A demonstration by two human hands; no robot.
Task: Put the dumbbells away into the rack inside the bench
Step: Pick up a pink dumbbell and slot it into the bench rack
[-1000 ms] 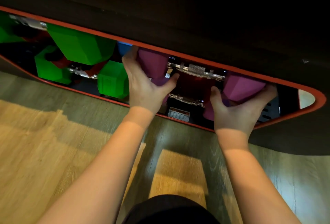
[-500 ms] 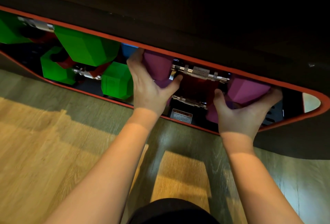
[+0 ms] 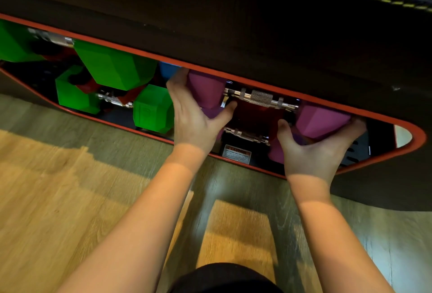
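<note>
A purple dumbbell point(image 3: 261, 98) with a knurled steel handle lies across the upper slot inside the bench's orange-rimmed opening point(image 3: 292, 93). My left hand point(image 3: 194, 115) wraps its left head and my right hand point(image 3: 313, 150) cups its right head from below. A second purple dumbbell point(image 3: 245, 135) rests just beneath it, mostly hidden by my hands. To the left, two green dumbbells sit in the rack, a larger one point(image 3: 114, 68) above and a smaller one point(image 3: 152, 108) below.
The black padded bench point(image 3: 257, 24) with yellow stitching overhangs the opening. A blue dumbbell head point(image 3: 168, 69) peeks behind my left hand. A white caution label point(image 3: 237, 153) sits at the opening's lower edge. Wooden floor point(image 3: 58, 187) lies below.
The view has shifted a little, so everything sits slightly lower and to the right. Both hands keep the same hold on the purple dumbbell's heads.
</note>
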